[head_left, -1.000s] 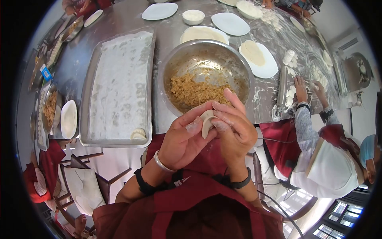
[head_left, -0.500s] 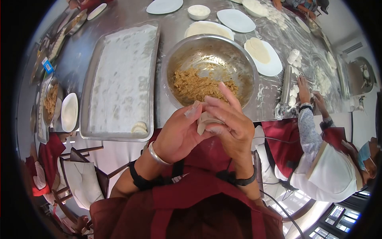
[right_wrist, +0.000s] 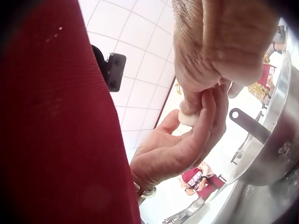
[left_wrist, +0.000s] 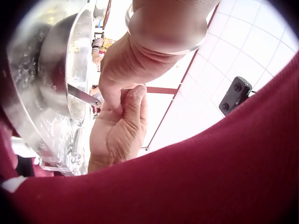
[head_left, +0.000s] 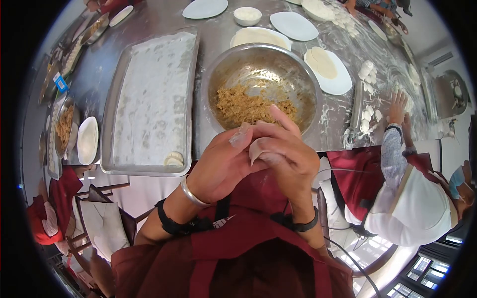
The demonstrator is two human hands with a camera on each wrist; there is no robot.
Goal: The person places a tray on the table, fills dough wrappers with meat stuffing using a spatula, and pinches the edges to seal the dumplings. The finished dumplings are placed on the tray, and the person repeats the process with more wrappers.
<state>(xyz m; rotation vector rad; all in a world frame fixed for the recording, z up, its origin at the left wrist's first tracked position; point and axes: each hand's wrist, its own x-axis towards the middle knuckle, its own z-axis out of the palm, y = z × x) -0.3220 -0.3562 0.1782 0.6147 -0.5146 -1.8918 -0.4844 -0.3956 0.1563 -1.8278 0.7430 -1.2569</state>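
Above the near edge of the table, both hands meet around a pale dough dumpling point(head_left: 257, 148), mostly covered by fingers. My right hand point(head_left: 293, 160) pinches its edge between thumb and bent fingers, index finger raised. Cupping it from the other side is my left hand point(head_left: 216, 161), its floury thumb upright. In the right wrist view the white dough point(right_wrist: 188, 118) shows between the right fingertip and the left fingers. The left wrist view has the dough hidden behind the hands. Just beyond them stands a steel bowl point(head_left: 312, 84) with brown minced filling point(head_left: 246, 105).
Left of the bowl lies a paper-lined metal tray point(head_left: 154, 99), with folded dumplings point(head_left: 173, 159) in its near right corner. Plates of round wrappers point(head_left: 323, 64) and a bowl of flour point(head_left: 247, 15) stand behind. At right, another person's hands point(head_left: 396, 107) work on the floured table.
The dumpling has turned and sunk deeper between my hands; my left thumb has lifted off it. The neighbour's hands have reached farther across the table.
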